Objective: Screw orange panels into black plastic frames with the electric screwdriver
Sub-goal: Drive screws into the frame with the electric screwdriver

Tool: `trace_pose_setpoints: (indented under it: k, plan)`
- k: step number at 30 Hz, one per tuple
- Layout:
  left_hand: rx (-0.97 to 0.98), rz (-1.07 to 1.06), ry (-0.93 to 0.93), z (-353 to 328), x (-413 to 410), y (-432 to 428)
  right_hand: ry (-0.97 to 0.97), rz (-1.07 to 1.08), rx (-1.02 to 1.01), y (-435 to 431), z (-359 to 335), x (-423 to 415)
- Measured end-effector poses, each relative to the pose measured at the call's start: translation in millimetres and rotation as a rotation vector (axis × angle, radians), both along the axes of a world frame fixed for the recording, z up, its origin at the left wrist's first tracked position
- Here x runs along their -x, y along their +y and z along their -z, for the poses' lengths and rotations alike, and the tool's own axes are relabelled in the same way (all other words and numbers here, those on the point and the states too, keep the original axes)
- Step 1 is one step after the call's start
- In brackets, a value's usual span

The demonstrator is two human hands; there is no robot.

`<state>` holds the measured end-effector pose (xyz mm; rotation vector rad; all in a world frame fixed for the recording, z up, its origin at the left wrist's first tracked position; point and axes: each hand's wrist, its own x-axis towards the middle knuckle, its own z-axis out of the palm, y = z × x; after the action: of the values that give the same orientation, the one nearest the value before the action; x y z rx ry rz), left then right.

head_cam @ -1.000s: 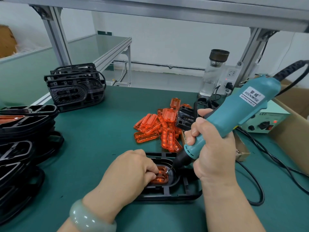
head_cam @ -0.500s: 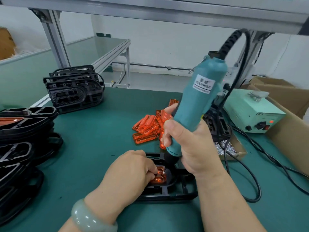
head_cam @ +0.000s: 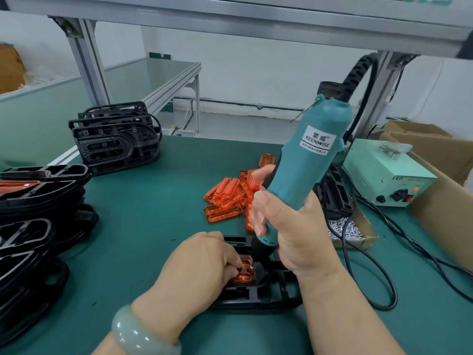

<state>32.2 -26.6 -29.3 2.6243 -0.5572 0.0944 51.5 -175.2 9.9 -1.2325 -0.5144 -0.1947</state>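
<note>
A black plastic frame [head_cam: 258,295] lies on the green mat near me, with an orange panel [head_cam: 244,274] seated in it. My left hand [head_cam: 202,267] rests on the frame, its curled fingertips pressing the panel's left side. My right hand [head_cam: 286,226] grips the teal electric screwdriver [head_cam: 309,160], held almost upright. Its black nose points down at the panel's right edge; the bit's tip is hidden. Loose orange panels [head_cam: 230,198] lie in a pile behind.
Stacks of black frames stand at the back left [head_cam: 115,139] and along the left edge [head_cam: 33,226]. A small box of screws [head_cam: 350,229], a pale green power unit [head_cam: 384,175], black cables [head_cam: 378,265] and a cardboard box [head_cam: 440,201] fill the right.
My right hand swung the screwdriver from a low rightward tilt to nearly upright over the panel. My left hand stayed on the panel.
</note>
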Motion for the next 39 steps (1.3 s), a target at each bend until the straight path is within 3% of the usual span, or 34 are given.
trace_pose_setpoints:
  k: [17,39]
  plan:
    - [0.026,-0.024,0.006,2,-2,-1,-0.034,0.003,-0.01,0,1,3]
    - [0.005,-0.047,0.023,1,0,-1,-0.08,0.056,-0.288,-11,-6,12]
